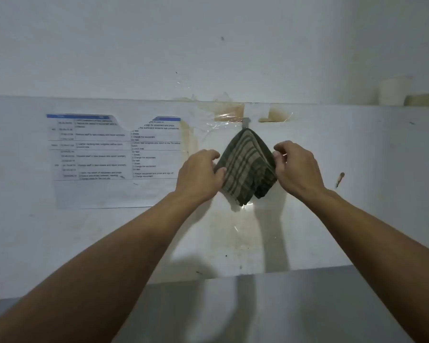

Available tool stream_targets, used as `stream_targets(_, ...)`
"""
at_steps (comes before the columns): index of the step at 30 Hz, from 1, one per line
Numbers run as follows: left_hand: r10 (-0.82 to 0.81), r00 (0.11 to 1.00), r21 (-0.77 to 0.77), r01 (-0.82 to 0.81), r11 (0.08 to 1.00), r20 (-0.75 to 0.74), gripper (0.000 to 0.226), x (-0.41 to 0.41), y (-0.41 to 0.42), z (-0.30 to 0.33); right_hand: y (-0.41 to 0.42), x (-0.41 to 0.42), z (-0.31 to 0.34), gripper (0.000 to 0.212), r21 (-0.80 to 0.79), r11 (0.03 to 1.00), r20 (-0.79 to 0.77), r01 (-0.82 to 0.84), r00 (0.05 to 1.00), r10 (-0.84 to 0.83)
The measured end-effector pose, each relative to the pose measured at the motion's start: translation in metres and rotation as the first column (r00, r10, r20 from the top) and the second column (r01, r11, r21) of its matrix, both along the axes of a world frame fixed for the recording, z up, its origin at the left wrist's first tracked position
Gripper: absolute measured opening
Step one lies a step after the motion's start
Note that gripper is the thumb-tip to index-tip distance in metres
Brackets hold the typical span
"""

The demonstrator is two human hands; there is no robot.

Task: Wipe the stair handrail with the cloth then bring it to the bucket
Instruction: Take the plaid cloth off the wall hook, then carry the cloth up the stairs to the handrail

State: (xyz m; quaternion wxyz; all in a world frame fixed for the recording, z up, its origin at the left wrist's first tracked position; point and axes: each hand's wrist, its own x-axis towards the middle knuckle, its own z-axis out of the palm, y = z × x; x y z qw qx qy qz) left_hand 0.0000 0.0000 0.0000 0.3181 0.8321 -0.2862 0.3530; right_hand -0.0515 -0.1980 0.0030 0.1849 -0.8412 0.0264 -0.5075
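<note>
A dark green checked cloth [247, 167] hangs by one corner from a small grey hook [246, 122] on a white wall panel. My left hand [200, 173] grips the cloth's left edge, thumb pressed on the fabric. On the other side, my right hand [296, 167] pinches the right edge between thumb and fingers. The cloth is spread a little between both hands. No handrail or bucket is in view.
A printed schedule sheet [114, 154] is taped to the panel at left. Peeling tape and brown stains [229, 112] surround the hook. A white cup [393, 91] stands on the ledge at upper right. A grey surface [270, 308] lies below.
</note>
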Motion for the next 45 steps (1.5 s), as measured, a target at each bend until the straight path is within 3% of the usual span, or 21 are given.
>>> stream_targets(7, 0.125, 0.990, -0.089, -0.131, 0.987, -0.070, 0.044, 0.015, -0.034, 0.009, -0.010, 0.034, 0.008, 0.034, 0.045, 0.999, -0.105, -0.025, 0.994, 0.030)
stream_targets(11, 0.157, 0.982, -0.114, -0.168, 0.979, -0.107, 0.028, 0.015, -0.042, 0.011, -0.013, 0.045, 0.012, 0.019, 0.059, 0.998, -0.127, -0.036, 0.991, 0.044)
stream_targets(14, 0.142, 0.982, -0.210, -0.165, 0.964, -0.123, 0.012, 0.011, -0.039, 0.019, -0.016, 0.045, 0.022, 0.012, 0.079, 0.994, -0.084, -0.073, 0.993, 0.079)
stream_targets(18, 0.131, 0.989, -0.378, -0.147, 0.914, -0.068, 0.008, 0.002, -0.017, 0.036, -0.016, 0.032, 0.046, 0.012, 0.138, 0.978, 0.005, -0.157, 0.988, 0.157)
stream_targets(22, 0.135, 0.990, -0.438, -0.139, 0.888, -0.041, 0.005, -0.009, 0.022, 0.045, 0.001, 0.018, 0.065, 0.011, 0.052, 0.965, 0.070, -0.258, 0.965, 0.254)
stream_targets(26, 0.226, 0.972, -0.412, -0.235, 0.881, -0.072, 0.004, -0.024, 0.078, 0.034, 0.040, 0.013, 0.069, 0.014, -0.030, 0.925, 0.014, -0.378, 0.925, 0.379)
stream_targets(32, 0.358, 0.908, -0.366, -0.415, 0.833, -0.216, 0.005, -0.072, 0.193, -0.004, 0.141, 0.022, 0.036, 0.015, -0.080, 0.804, -0.184, -0.590, 0.801, 0.569)
stream_targets(36, 0.454, 0.829, -0.304, -0.547, 0.780, -0.325, 0.006, -0.120, 0.273, -0.034, 0.222, 0.024, 0.005, 0.014, -0.099, 0.684, -0.338, -0.723, 0.671, 0.660)
stream_targets(40, 0.523, 0.742, -0.238, -0.646, 0.726, -0.419, 0.007, -0.184, 0.348, -0.063, 0.312, 0.015, -0.024, 0.009, -0.168, 0.530, -0.517, -0.831, 0.532, 0.671)
stream_targets(45, 0.629, 0.592, -0.185, -0.786, 0.590, -0.504, 0.011, -0.272, 0.429, -0.102, 0.431, -0.015, -0.060, 0.004, -0.166, 0.324, -0.648, -0.931, 0.351, 0.676)
